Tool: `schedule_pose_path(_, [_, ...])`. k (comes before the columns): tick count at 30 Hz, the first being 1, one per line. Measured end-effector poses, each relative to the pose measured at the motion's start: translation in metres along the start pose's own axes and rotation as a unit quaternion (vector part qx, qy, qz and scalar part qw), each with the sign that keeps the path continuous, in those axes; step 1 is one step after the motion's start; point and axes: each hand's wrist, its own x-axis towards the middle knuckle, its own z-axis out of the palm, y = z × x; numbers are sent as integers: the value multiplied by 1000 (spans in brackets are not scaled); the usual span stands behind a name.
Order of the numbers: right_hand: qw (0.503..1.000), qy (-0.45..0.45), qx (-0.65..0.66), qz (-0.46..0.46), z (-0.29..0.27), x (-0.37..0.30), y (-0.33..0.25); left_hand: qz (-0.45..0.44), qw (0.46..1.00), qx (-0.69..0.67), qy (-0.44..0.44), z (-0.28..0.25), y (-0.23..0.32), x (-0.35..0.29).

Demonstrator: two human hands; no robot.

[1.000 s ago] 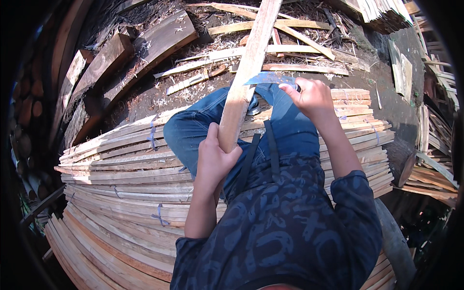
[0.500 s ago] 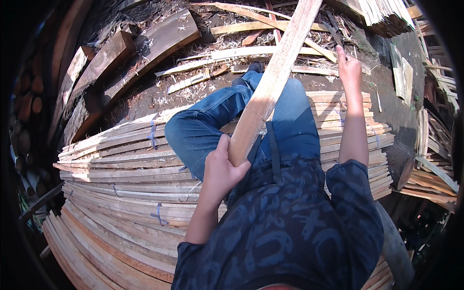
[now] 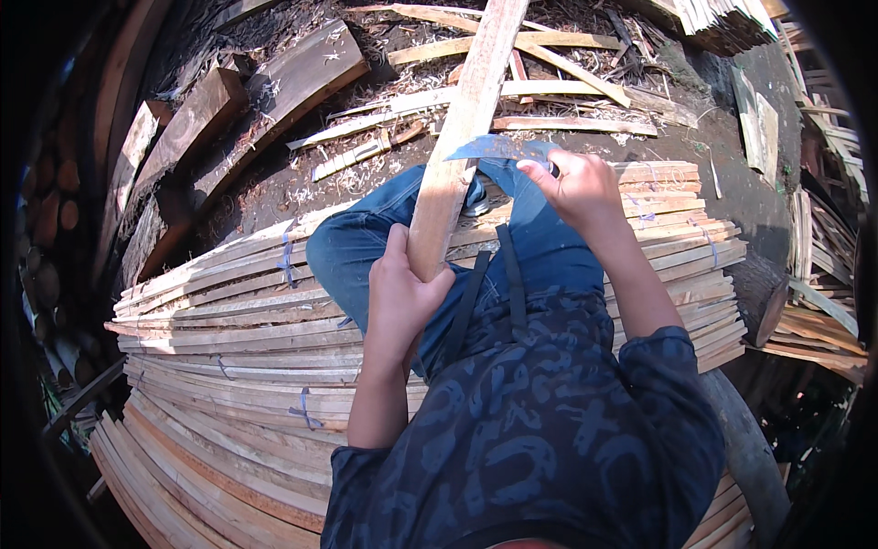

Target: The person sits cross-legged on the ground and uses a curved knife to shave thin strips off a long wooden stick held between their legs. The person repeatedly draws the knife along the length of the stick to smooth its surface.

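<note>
A long, pale wooden plank [image 3: 448, 188] slants up and away from my lap. My left hand [image 3: 402, 288] is closed around its near end, thumb on the right edge. In my closed right hand [image 3: 578, 190] is a knife [image 3: 503, 146] with a broad bluish blade. Its blade points left and lies across the plank's right side, roughly midway along the visible length. Most of the knife's handle is hidden in my fist. A small chip or nick shows at the plank's edge just below the blade.
Bundles of sawn sticks [image 3: 238, 375] tied with blue string lie under and beside me. Thick dark beams [image 3: 283, 91] stand at the far left. Loose strips [image 3: 567, 123] and shavings cover the ground ahead. A log end [image 3: 764, 306] sits at the right.
My right hand has swung in leftward and down, bringing the knife blade into view at the plank. The plank's far end has shifted left, and my left hand moved slightly left with it.
</note>
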Motion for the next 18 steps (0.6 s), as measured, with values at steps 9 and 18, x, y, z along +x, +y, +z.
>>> schedule_pose_path(9, [995,15,-82,-62,7,11,22,-3,999,26,-23,0,4,-5])
schedule_pose_path(18, [988,98,-88,78,2,56,76,-13,999,4,-41,9,-2,-14])
